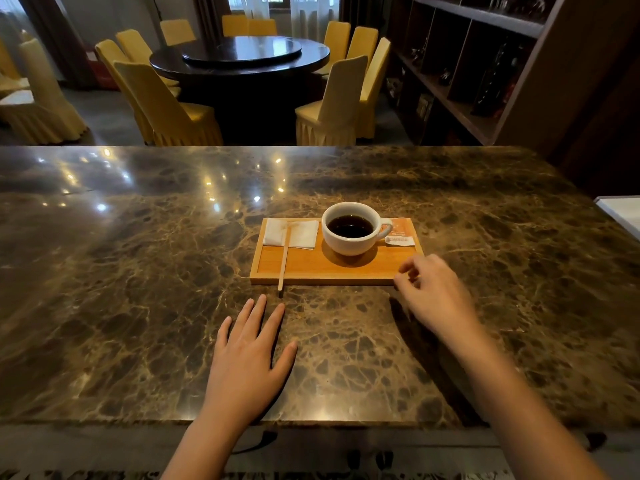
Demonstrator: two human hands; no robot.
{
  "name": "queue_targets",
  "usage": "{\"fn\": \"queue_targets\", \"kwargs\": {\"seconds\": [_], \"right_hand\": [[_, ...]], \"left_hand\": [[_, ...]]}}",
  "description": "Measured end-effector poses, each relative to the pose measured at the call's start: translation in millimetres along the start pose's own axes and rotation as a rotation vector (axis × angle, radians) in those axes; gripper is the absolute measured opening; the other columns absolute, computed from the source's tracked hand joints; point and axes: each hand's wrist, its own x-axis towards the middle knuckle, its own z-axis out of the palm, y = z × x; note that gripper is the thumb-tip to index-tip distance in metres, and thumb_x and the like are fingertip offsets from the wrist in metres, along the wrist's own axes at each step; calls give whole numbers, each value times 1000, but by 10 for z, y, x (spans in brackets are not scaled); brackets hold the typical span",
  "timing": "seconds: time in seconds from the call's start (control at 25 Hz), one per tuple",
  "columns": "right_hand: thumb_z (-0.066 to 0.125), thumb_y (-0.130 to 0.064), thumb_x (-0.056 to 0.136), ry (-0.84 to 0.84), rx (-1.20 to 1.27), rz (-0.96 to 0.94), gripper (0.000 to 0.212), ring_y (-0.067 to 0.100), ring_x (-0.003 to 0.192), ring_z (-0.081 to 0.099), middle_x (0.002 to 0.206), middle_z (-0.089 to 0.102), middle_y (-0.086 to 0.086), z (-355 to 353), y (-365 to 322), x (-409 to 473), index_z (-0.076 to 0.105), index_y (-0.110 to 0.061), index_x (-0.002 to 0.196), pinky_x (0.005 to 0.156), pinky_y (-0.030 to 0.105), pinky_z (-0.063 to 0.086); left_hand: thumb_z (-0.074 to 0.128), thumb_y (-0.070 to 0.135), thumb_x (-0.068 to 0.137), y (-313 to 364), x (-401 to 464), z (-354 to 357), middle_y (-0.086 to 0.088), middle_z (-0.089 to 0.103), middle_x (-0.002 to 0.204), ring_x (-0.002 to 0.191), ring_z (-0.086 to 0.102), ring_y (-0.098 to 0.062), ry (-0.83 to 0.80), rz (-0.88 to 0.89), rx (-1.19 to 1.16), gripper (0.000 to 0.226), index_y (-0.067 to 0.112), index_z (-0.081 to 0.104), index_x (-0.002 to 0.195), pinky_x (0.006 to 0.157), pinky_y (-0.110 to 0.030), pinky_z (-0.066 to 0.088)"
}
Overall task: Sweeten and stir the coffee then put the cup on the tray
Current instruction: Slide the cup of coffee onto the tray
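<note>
I am looking down at a polished brown marble countertop (138,306), where a shallow rectangular wooden tray (332,271) is lying in front of me. The white ceramic cup of black coffee (351,228) is standing on the tray, right of its centre, handle pointing to my right. A folded white paper napkin (304,233) is occupying the tray's far left corner, and a thin wooden stir stick (284,259) is resting across it, its near end overhanging the tray's front edge. An orange sugar sachet (401,227) and its torn-off white strip (400,240) are lying just beyond the cup handle.

I am resting my left hand (247,358) flat on the marble, fingers spread, holding nothing. I am holding my right hand (433,292) by the tray's near right corner, fingers loosely curled and empty; contact with the tray cannot be confirmed.

Judgement: the sachet appears opened and the cup is already seated on the tray, so the task is reading as at or near completion. Any remaining move is calling only for a clean withdrawal of both hands without nudging the tray or overhanging stick.
</note>
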Motion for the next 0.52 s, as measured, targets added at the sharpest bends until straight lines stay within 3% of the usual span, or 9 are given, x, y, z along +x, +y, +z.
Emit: {"fn": "queue_targets", "kwargs": {"seconds": [0.12,0.36,0.44,0.52], "right_hand": [[54,-40,86,-61,-247,-150,29,20,105,51,111,56,1,83,-12,-367,56,-22,109,83,37,45],[49,-35,90,-24,-317,-240,33,20,114,46,121,53,1,165,-14,-762,51,-22,119,91,35,41],[54,-35,86,-34,-312,-255,32,20,113,49,118,55,0,153,15,-918,54,-23,116,89,34,44],[73,-34,71,-14,-312,-273,35,21,98,61,104,64,1,116,52,-1031,64,-21,102,75,34,53]], "left_hand": [[21,61,88,1,5,-14,2,9,156,143,-2,-11,-12,1,9,62,35,14,143,117,-42,1],[23,56,91,40,-2,-90,0,-2,157,143,-9,-14,-93,18,48,62,32,3,144,117,-42,-1],[25,56,90,48,-52,-133,2,-3,157,143,-7,-13,-137,9,68,63,33,2,144,117,-40,2],[33,56,89,48,-156,-194,0,16,155,143,12,-16,-117,36,80,62,30,20,143,115,-40,18]]}}
